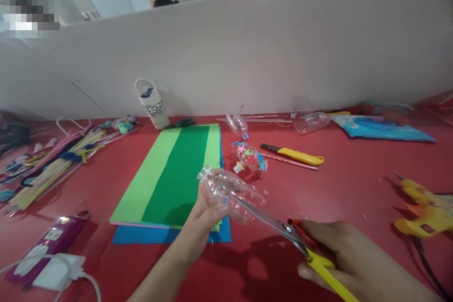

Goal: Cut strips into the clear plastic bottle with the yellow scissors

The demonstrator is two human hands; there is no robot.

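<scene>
"What is found nearest the camera?"

"At lower right, steel-bladed scissors with red and yellow handles [269, 221] are gripped by the right hand [336, 250], thumb and fingers closed on the handles, presumably so that the blades can be controlled."

"And from the left?"

"At lower left, a purple plastic power strip [53, 234] is set, probably for current within reach. At centre left, light and dark green paper sheets [180, 174] are stacked flat, seemingly for tidiness."

"And the middle?"

"By the left hand [203, 226], a clear, ridged plastic bottle [226, 181] is clamped near its neck, which is tilted toward the upper left, likely so that the thin wall is steadied against the blades. Whether a blade lies inside cannot be told."

"Further right?"

"Just beyond, a star-dotted clear plastic bottle [251, 160] is laid down near a yellow plastic cutter [300, 155]. At the right edge, a yellow glue gun [424, 207] is rested, apparently kept well apart from the paper."
</scene>
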